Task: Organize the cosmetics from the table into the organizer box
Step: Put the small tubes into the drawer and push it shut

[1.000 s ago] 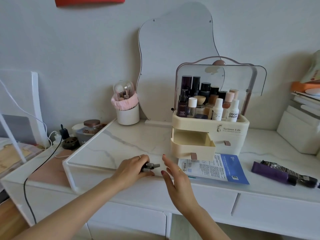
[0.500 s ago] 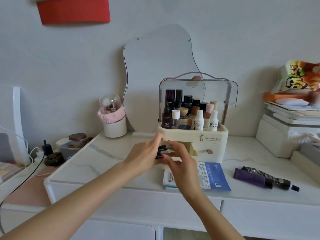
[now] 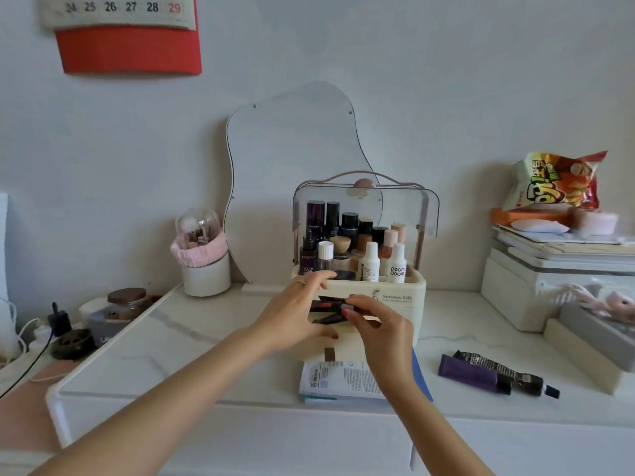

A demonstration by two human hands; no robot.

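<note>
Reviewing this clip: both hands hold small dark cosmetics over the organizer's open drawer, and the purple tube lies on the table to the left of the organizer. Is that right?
Not quite. The head view shows the purple tube lying on the table to the right of the organizer, not the left. The rest stands: left hand and right hand hold small dark cosmetics over its open drawer.

Both hands at the organizer box's open drawer

The left hand (image 3: 295, 312) and right hand (image 3: 381, 326) together hold small dark lipstick tubes (image 3: 328, 309) over the cream organizer box (image 3: 395, 297), whose top is full of bottles (image 3: 369, 259). Two dark tubes (image 3: 494, 374) and a sachet (image 3: 338, 379) lie on the tabletop (image 3: 192, 341).
</note>
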